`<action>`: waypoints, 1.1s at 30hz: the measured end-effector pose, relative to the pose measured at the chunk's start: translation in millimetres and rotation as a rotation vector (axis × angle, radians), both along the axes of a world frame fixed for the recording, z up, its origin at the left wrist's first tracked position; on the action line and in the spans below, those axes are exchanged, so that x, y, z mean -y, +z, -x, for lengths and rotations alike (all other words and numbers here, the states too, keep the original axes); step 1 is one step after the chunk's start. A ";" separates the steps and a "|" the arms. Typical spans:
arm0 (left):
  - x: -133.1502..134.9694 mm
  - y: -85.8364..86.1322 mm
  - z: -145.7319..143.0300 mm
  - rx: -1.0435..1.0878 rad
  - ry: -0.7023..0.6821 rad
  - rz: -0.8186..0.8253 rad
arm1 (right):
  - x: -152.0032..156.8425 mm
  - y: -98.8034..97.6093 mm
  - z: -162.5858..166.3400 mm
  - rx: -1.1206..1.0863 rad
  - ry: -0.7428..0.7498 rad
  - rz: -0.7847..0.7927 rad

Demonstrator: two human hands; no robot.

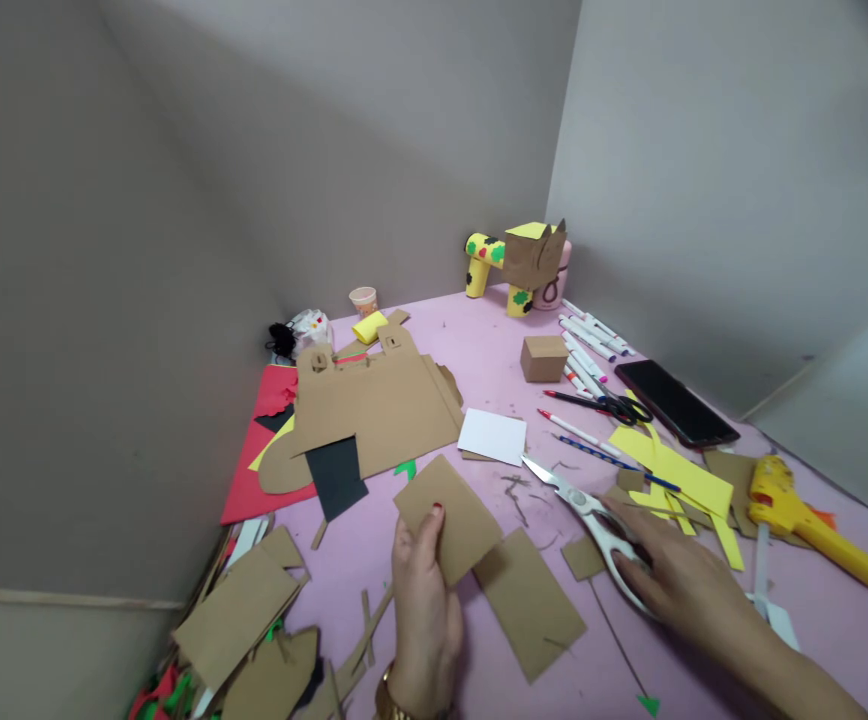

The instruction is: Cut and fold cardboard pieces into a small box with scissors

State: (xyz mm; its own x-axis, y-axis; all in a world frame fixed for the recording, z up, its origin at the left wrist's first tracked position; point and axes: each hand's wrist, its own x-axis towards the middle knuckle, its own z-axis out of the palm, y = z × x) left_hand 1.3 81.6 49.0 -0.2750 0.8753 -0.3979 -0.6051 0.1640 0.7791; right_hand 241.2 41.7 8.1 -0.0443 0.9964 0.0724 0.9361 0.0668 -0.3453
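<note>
1. The left hand [426, 620] grasps a square of cardboard [468, 528], thumb on top, above the near part of the desk [479, 350].
2. The right hand's [678, 570] fingers curl round the handles of the scissors [575, 497], whose tip points at a white card [492, 435].
3. Between the hands lies a cardboard rectangle [530, 605].
4. Toward the desk's right edge are a glue gun [786, 508] and a phone [676, 402].
5. A red sheet [250, 485] lies along the left edge.
6. A paper cup [363, 301] stands by the far edge, a small box [543, 359] nearer the far right corner.

Your left hand [428, 605] grips a cardboard piece [460, 530]; your right hand [678, 570] holds scissors [575, 497], tip beside the white card [492, 435].
</note>
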 end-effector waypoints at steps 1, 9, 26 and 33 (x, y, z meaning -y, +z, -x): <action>0.6 0.0 -0.5 -0.003 -0.023 -0.018 | 0.3 -1.5 -0.3 0.004 -0.001 -0.005; 0.9 -3.0 0.0 -0.022 -0.114 -0.016 | 0.5 -5.5 -7.9 0.020 0.047 -0.008; 3.1 -4.9 -3.8 -0.036 -0.080 -0.010 | 1.7 21.5 72.5 -0.087 0.113 0.246; 6.3 -6.2 -4.4 -0.031 -0.074 -0.003 | -8.0 17.7 54.8 -0.771 0.079 0.299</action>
